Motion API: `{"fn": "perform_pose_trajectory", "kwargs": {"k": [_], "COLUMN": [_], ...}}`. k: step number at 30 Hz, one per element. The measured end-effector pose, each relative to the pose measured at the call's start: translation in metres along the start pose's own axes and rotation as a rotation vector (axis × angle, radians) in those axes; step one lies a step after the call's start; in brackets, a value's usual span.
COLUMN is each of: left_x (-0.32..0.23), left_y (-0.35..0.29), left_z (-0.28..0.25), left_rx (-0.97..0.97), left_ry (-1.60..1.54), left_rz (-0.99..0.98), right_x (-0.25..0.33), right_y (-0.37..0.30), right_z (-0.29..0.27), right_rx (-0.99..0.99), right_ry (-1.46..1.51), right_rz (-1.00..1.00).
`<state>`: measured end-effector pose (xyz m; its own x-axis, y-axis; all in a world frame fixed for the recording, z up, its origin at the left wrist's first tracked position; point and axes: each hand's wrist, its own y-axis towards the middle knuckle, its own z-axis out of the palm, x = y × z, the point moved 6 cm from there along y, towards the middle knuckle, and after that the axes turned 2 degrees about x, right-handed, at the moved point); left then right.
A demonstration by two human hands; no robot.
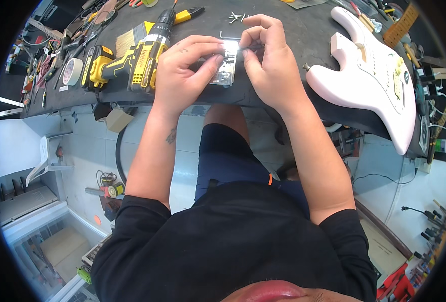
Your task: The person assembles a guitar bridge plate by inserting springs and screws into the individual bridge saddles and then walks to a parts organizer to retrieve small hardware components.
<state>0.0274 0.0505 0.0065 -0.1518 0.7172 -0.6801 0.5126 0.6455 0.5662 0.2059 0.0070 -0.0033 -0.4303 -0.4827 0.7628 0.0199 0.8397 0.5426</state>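
Observation:
Over the near edge of the dark workbench, my left hand (186, 70) grips a shiny metal guitar bridge (226, 73) by its left side, thumb on top. My right hand (273, 63) is closed in a pinch at the bridge's upper right corner. Between its thumb and index finger is something small and dark that I cannot make out. An L-shaped hex key (227, 36) lies on the bench just beyond the bridge. Farther back are several loose screws (237, 18).
A yellow and black cordless drill (145, 63) stands left of my left hand, with a paintbrush (131, 39) behind it. Nearby sits a roll of white tape (72, 71). A pale pink guitar body (369, 70) lies at the right, overhanging the bench edge.

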Motion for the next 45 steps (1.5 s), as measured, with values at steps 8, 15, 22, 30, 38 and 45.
{"fn": "perform_pose_trajectory", "kwargs": {"k": [8,15,22,30,38,45], "left_x": [0.005,0.009,0.009,0.006,0.006,0.005], "left_y": [-0.003,-0.006,-0.005,-0.005,-0.005,-0.005], "left_z": [0.002,-0.001,-0.002,-0.003,-0.003,-0.002], "left_rx": [-0.024,-0.072,-0.049,-0.031,-0.035,-0.048], "left_ry": [-0.039,-0.168,-0.088,-0.068,-0.029,-0.054], "left_rz": [-0.004,-0.155,-0.038,-0.029,-0.005,-0.026], "right_x": [-0.007,-0.001,0.0,-0.008,-0.014,-0.009], "right_y": [0.002,0.001,0.004,0.004,0.004,0.006], "right_z": [-0.014,-0.008,-0.002,-0.008,-0.01,0.0], "right_rx": [-0.12,-0.073,-0.026,0.082,0.0,0.106], "right_ry": [-0.012,-0.041,-0.197,-0.069,0.096,-0.138], "right_rz": [0.131,0.277,0.125,0.24,0.255,0.267]}}
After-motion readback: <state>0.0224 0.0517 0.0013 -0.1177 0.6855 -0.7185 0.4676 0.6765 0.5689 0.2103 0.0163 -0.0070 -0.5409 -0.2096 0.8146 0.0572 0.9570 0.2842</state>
